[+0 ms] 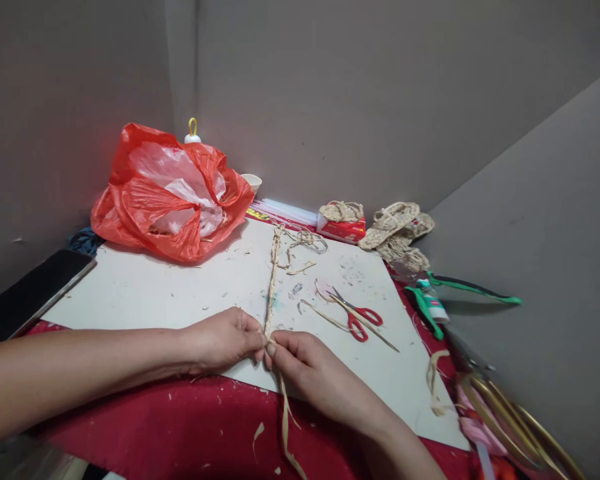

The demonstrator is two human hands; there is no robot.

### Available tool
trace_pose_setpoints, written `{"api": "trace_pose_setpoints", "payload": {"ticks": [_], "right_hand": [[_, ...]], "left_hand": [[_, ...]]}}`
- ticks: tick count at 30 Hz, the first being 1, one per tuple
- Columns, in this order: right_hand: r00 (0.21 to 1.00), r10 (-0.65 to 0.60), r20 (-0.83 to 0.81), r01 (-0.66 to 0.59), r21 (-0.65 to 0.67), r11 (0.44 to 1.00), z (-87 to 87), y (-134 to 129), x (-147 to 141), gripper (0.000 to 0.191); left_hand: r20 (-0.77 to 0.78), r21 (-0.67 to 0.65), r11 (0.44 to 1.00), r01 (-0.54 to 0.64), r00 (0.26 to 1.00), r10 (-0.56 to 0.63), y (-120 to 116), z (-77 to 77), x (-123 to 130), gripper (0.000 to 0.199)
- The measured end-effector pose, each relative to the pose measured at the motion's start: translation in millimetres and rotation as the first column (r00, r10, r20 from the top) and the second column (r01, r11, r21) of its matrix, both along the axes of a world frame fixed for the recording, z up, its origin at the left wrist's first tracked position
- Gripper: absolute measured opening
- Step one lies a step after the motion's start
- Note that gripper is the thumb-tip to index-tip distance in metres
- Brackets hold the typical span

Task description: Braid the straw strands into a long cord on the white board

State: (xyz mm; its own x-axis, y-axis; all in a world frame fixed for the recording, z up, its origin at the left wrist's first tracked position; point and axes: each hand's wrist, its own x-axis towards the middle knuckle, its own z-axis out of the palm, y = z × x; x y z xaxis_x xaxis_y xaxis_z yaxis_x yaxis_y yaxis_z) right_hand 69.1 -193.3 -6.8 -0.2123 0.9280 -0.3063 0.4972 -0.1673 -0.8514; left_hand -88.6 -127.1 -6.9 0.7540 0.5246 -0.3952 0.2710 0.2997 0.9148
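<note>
1. A narrow braid of pale tan, straw-like fibre [272, 287], knobbly and plaited, lies on a flat white board [160, 293] with straight edges, at about its middle; its near end is at the hands.
2. The braid's long axis runs nearly straight away from the person, the far end leaning slightly right. Loose, flat, ribbon-like strands [286, 427] trail from the near end over the board's front edge, above smooth dark red cloth [180, 427] on the desk.
3. The left hand [225, 341] pinches the near end of the braid between thumb and curled fingers.
4. The right hand [300, 360] pinches the same spot from the other side, thumb on top, close against the left hand.
5. Right of the braid, scissors with red plastic loop handles and dark metal blades [355, 315] lie with tips pointing away and left, thin dry strips beside and across them.
6. Beyond, at left, sits a crumpled, shiny, translucent red plastic bag [170, 200] with white film inside; at the far right are coarse, woven straw-coloured oval pieces [393, 223].
7. A black flat rectangular device [35, 293] with a glossy face lies at the left edge.
</note>
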Motion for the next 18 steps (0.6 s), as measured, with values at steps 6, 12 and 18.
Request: {"api": "trace_pose_setpoints", "payload": {"ticks": [6,12,18], "right_hand": [[0.987,-0.041,0.155,0.021,0.133,0.991,1.8,-7.4,-1.4,0.03],[0.945,-0.107,0.309,0.039,0.218,0.975,12.0,-12.1,0.9,0.026],[0.973,-0.101,0.206,0.046,0.257,0.965,7.7,-16.4,-10.5,0.026]], "left_hand": [[-0.154,0.173,0.985,-0.011,0.987,0.038,-3.7,-4.2,2.6,0.021],[-0.227,0.238,0.971,0.022,0.973,0.033,-8.9,3.9,5.0,0.022],[-0.144,0.226,0.973,-0.043,0.987,0.077,-11.9,-2.8,4.9,0.021]]}}
